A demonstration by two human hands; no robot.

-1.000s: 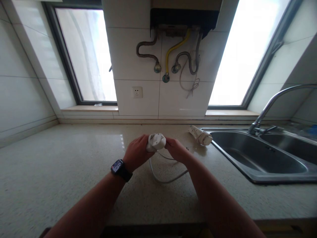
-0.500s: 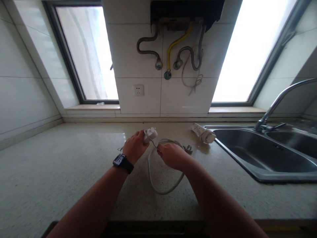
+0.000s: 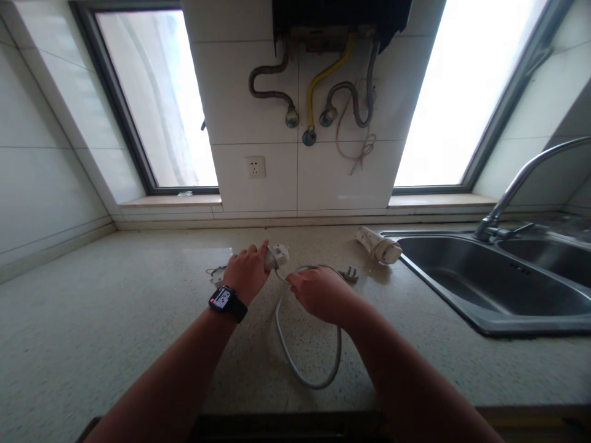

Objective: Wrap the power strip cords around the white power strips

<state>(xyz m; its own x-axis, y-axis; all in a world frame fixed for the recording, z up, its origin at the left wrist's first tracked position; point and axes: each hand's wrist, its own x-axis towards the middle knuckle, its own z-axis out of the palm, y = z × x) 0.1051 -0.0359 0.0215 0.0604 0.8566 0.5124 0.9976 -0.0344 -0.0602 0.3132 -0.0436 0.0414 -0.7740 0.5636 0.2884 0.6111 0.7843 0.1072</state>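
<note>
My left hand (image 3: pixel 248 272), with a dark watch on its wrist, is closed around a white power strip (image 3: pixel 278 253) above the middle of the counter. Its label-bearing end sticks out past my fingers, and another white part (image 3: pixel 218 278) with a thin loop shows left of the hand. My right hand (image 3: pixel 318 292) pinches the grey cord (image 3: pixel 310 386) close to that end. From there the cord hangs in a wide loop over the counter. A three-pin plug (image 3: pixel 349 274) lies just beyond my right hand. The middle of the strip is hidden by my left hand.
A second white power strip (image 3: pixel 378 247) wrapped in its cord lies by the steel sink (image 3: pixel 443 306) with its faucet (image 3: pixel 512 191). On the tiled wall are a socket (image 3: pixel 255 167), a yellow hose (image 3: pixel 318 80) and grey hoses under a dark heater (image 3: pixel 341 18).
The strip has turned in my left hand, so a label now shows on its end. The cord loop reaches nearer the front edge. My right hand has shifted slightly left.
</note>
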